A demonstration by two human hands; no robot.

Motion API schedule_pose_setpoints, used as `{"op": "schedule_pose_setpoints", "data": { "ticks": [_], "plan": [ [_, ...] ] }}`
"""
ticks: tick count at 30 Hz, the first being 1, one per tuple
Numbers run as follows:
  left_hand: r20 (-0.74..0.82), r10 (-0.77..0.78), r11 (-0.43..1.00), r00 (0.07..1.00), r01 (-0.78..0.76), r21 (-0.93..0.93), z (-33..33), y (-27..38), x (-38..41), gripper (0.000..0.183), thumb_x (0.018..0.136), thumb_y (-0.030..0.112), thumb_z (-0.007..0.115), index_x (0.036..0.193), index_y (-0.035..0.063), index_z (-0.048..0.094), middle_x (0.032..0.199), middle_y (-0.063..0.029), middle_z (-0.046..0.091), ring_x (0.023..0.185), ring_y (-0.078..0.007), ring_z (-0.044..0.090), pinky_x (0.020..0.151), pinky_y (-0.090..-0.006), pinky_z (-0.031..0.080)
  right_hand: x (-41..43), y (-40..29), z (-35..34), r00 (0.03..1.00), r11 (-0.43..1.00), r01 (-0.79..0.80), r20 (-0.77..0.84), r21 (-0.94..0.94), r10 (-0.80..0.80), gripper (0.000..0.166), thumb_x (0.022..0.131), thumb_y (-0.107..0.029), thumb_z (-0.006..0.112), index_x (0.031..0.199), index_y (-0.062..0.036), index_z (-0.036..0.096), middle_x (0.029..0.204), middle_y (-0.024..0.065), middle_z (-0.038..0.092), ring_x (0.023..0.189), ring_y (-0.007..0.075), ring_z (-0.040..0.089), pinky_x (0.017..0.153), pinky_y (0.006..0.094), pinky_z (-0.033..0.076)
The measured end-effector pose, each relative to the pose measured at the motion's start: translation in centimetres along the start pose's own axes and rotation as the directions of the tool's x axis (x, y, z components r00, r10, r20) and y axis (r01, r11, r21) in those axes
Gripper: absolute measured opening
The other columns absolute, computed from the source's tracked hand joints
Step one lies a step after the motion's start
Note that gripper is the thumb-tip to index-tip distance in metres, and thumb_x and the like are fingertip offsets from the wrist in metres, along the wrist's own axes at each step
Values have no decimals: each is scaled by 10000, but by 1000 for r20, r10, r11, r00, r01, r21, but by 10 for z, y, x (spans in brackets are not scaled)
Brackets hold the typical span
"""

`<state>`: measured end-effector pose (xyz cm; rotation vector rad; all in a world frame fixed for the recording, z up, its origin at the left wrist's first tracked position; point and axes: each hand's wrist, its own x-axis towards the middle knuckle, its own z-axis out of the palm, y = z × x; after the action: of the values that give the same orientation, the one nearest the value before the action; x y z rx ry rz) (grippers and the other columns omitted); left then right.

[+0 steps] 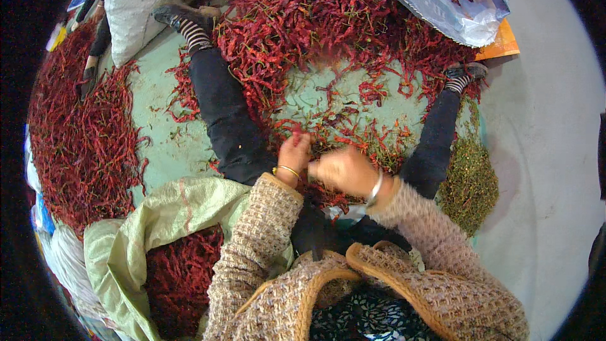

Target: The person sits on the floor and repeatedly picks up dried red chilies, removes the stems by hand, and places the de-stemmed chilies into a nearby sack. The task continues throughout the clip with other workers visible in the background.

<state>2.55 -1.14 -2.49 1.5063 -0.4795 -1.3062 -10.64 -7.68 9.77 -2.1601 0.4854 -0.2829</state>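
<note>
Dried red chili peppers lie in a large heap beyond my hands and thin out between my outstretched legs. My left hand is closed on a red chili pepper, its tip showing above the fingers. Close beside it on the right is my right hand, blurred by motion, so its fingers and anything in them cannot be made out. Loose chilies and green stems are scattered on the pale green sheet just past both hands.
An open green woven sack of red chilies stands at my left. Another chili heap and a white sack lie farther left. Stems and bits form a pile beyond my right leg. A plastic sack holds chilies at upper right.
</note>
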Motion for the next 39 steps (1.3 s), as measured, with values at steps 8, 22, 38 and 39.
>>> {"op": "schedule_pose_setpoints", "data": {
  "ticks": [8,22,38,39],
  "plan": [
    [-12,-307,893,951,284,-350,0,21,4,142,780,86,645,903,87,574,599,52,443,430,-84,388,402,-245,306,85,156,-19,807,557,-562,-258,-612,531,298,846,-295,516,1067,-97,547,1076,116,561,902,317,564,753,434,462],
    [344,-155,870,926,293,-395,9,27,-7,332,900,183,462,1172,0,516,837,-40,611,607,-108,494,556,-253,415,-37,56,-4,755,350,-343,34,872,655,271,890,-241,535,982,-9,641,962,63,644,916,157,593,835,283,432],
    [591,84,815,803,286,-505,10,42,-22,403,913,200,458,1264,7,413,1118,-72,558,793,-92,546,674,-220,443,-49,50,14,815,-298,-138,280,944,508,301,948,-225,396,1134,-17,509,967,106,622,882,181,618,723,288,529],
    [608,114,822,786,269,-502,8,43,-21,421,913,208,459,1278,8,399,1121,-68,554,796,-89,538,671,-215,434,-48,48,14,816,-297,-149,287,943,501,304,948,-227,395,1138,-19,508,980,107,621,887,182,616,725,284,528]
  ]
}}
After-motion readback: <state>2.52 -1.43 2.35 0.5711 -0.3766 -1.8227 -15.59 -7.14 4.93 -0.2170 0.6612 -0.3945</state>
